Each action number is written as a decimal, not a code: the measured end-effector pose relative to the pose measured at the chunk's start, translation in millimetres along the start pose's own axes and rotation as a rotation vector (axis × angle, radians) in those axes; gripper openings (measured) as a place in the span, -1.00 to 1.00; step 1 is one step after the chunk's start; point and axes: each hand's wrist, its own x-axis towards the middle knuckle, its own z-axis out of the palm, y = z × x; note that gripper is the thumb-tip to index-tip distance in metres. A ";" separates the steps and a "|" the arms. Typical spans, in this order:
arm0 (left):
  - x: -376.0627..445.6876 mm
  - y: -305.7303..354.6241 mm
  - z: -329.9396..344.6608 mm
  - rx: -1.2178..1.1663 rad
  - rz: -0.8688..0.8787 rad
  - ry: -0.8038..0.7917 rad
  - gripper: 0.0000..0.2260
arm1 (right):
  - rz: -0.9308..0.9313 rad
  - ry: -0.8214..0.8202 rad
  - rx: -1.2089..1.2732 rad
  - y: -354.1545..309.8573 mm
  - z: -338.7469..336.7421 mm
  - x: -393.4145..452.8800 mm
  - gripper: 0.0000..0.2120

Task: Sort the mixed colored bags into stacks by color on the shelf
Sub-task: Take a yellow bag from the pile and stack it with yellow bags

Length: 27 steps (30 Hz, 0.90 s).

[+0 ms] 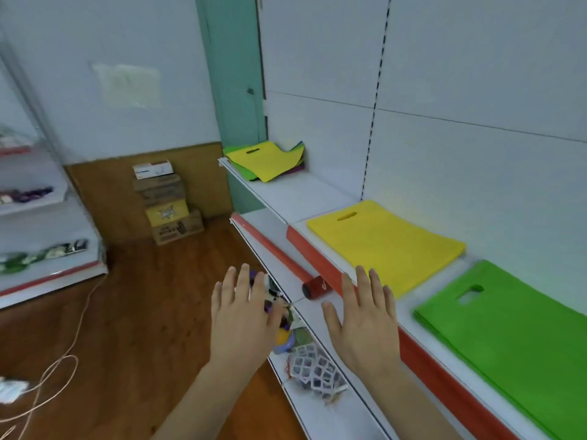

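A mixed pile of bags (265,160), yellow on top with green and purple beneath, lies at the far left end of the white shelf (295,195). Nearer, a flat yellow stack (387,242) sits on the shelf, and a green stack (508,328) lies to its right. My left hand (243,312) and my right hand (362,315) hover in front of the shelf edge, palms down, fingers straight and spread, holding nothing. Both are well short of the mixed pile.
A lower shelf (320,408) below my hands carries small toys and puzzle cubes (313,368). A red cylinder (316,288) rests at the shelf's red edge strip. Cardboard boxes (168,201) stand on the wooden floor by the wall. Another shelf unit (38,217) stands left, with a cable (54,369) on the floor.
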 end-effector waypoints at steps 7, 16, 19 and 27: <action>86.9 -70.4 27.0 -0.004 -0.081 0.009 -0.39 | -0.079 -0.038 -0.017 -62.1 48.9 100.8 -0.27; 244.2 -171.1 56.5 -0.054 0.025 0.026 -0.38 | -0.011 0.010 -0.053 -144.9 106.8 238.3 -0.27; 293.6 -199.2 63.4 -0.056 0.062 0.018 -0.42 | 0.029 0.008 -0.068 -163.7 128.5 275.2 -0.26; 413.2 -242.1 106.8 -0.090 0.126 -0.012 -0.42 | 0.098 0.029 -0.090 -189.7 182.3 383.9 -0.29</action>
